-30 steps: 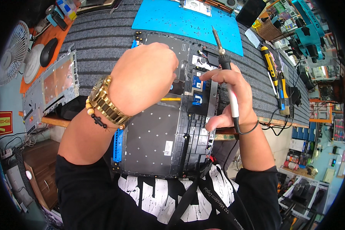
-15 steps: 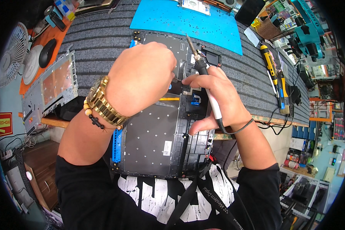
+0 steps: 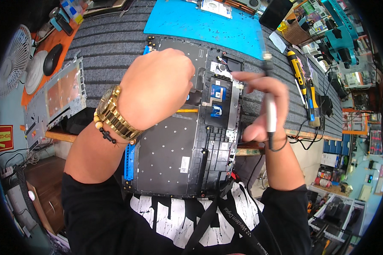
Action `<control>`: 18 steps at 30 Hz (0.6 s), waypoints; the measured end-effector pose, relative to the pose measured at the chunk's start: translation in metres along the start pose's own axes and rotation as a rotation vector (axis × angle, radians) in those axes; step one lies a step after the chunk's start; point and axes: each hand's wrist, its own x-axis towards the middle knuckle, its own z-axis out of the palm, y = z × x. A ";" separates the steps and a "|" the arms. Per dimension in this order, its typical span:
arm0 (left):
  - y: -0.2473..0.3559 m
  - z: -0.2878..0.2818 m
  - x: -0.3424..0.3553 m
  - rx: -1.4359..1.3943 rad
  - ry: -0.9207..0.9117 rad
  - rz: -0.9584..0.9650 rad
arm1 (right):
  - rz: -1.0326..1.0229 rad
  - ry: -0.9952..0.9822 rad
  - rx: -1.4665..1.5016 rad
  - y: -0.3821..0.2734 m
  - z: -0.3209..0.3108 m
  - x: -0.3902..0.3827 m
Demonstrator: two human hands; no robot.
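A dark laptop palm-rest and keyboard assembly (image 3: 164,159), inner side up, lies before me with its small blue touchpad board (image 3: 218,92) showing. Over its upper middle my left hand (image 3: 159,85) is closed, knuckles up; anything in its fingertips is hidden behind the hand. Off the assembly's right edge, my right hand (image 3: 266,100) grips a soldering iron (image 3: 270,117) with a white handle, its tip pointing away from me and smeared by motion. An orange-yellow ribbon cable (image 3: 186,111) shows beside my left hand.
A blue mat (image 3: 204,25) covered with specks lies beyond the assembly on a grey ribbed mat (image 3: 110,46). To the left stand a metal plate (image 3: 57,95), a black mouse (image 3: 52,58) and a fan (image 3: 12,63). A yellow-black tool (image 3: 296,68) lies at the right.
My right hand has moved right with the soldering iron, off the assembly, uncovering the touchpad area. My left hand stays nearly in place.
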 end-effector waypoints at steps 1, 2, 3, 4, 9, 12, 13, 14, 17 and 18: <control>-0.001 0.000 0.000 -0.001 -0.001 0.000 | 0.022 0.097 0.006 0.001 -0.006 -0.005; -0.002 0.001 0.000 -0.001 0.003 0.003 | 0.065 0.176 0.001 -0.001 -0.012 -0.011; -0.002 0.002 0.000 0.000 0.006 0.006 | 0.109 0.255 0.002 -0.002 -0.017 -0.017; -0.001 0.001 0.001 -0.001 0.007 0.014 | 0.164 0.314 -0.019 -0.002 -0.027 -0.026; 0.000 0.000 0.002 0.008 0.030 0.044 | 0.334 0.513 -0.067 0.006 -0.053 -0.068; -0.010 -0.004 0.006 -0.073 -0.012 0.055 | 0.390 0.658 0.020 0.009 -0.051 -0.068; -0.020 -0.006 0.008 -0.105 -0.012 0.104 | 0.426 0.664 0.004 0.008 -0.048 -0.064; -0.022 -0.010 0.011 -0.094 -0.020 0.118 | 0.459 0.676 -0.019 0.007 -0.047 -0.062; -0.027 -0.017 0.022 -0.394 -0.008 0.004 | 0.377 0.637 -0.093 0.009 -0.045 -0.068; -0.031 -0.017 0.027 -0.452 0.009 -0.038 | 0.365 0.633 -0.112 0.009 -0.044 -0.070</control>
